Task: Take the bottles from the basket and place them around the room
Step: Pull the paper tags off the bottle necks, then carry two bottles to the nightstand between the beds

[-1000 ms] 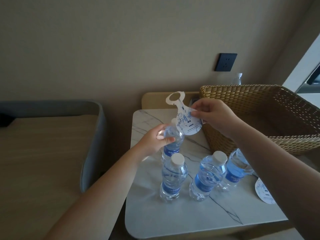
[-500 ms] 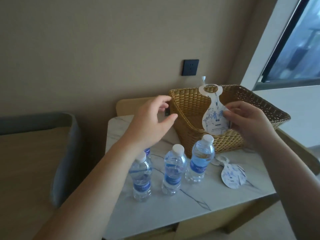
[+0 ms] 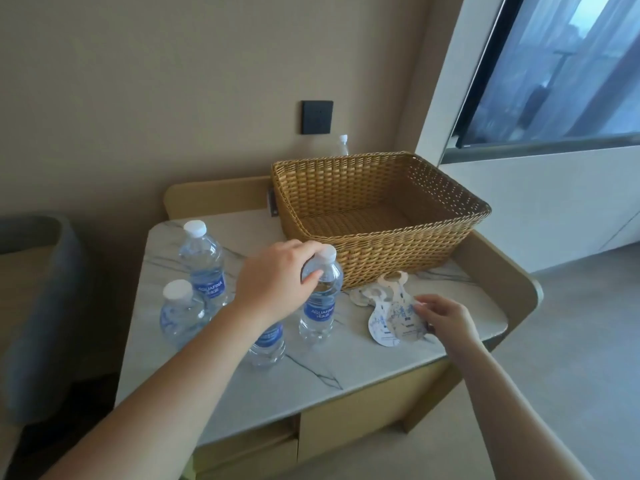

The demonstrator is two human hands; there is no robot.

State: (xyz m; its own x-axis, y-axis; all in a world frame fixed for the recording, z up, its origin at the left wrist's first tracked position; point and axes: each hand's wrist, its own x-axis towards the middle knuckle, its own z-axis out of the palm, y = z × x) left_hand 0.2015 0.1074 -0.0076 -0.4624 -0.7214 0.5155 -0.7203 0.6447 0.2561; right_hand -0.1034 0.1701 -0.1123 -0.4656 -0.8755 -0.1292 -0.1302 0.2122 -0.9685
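Marble table (image 3: 311, 379) by window (image 3: 561, 71); wicker basket (image 3: 374, 265), bottles.

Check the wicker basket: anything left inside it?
The wicker basket looks empty: its woven floor shows bare. The near wall hides the front strip of the floor. One bottle stands behind it, only its top visible.
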